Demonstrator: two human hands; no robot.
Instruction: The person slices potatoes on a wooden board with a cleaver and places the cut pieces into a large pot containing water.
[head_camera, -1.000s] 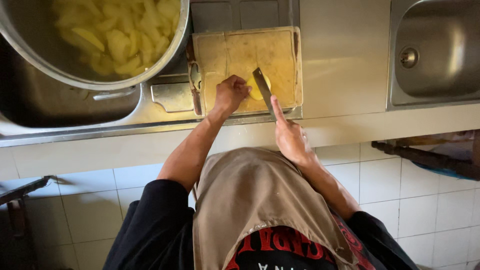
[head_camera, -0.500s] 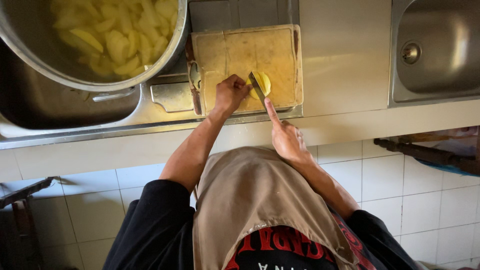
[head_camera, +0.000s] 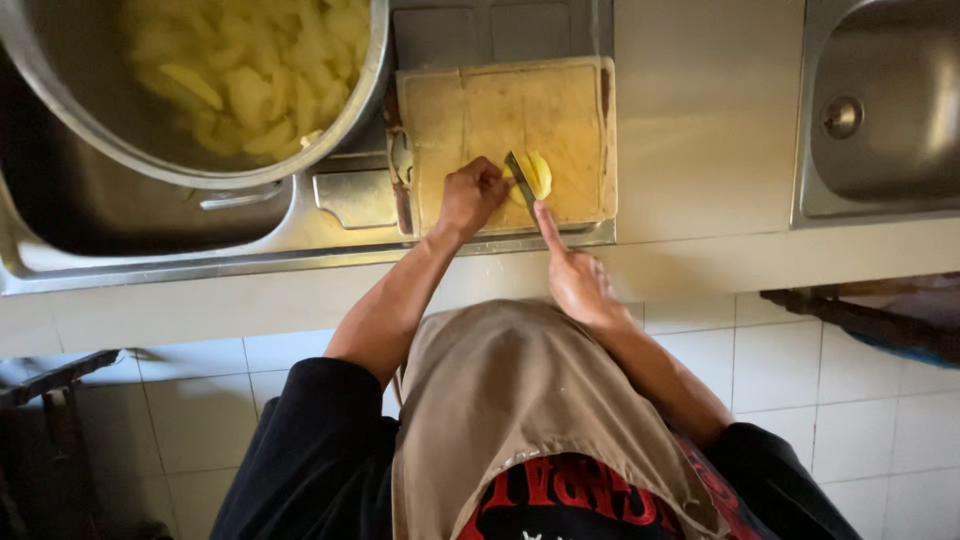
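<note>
- Left hand (head_camera: 470, 195) stayed clamped on yellow potato (head_camera: 537, 175), frame centre.
- Right hand (head_camera: 578, 280), closed on knife (head_camera: 520, 178), blade moved down into it; slicing under way.
- Pot (head_camera: 372, 80) upper left.

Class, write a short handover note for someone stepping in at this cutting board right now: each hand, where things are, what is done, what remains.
Left hand: fingers curled, steadying the peeled potato on the cutting board.
Right hand: gripping the knife, forefinger along its spine, blade on the potato.
Large metal pot, above the sink at left, already holds many cut potato pieces.
Left to do: this potato is only partly sliced; its pieces are not yet in the pot.
</note>
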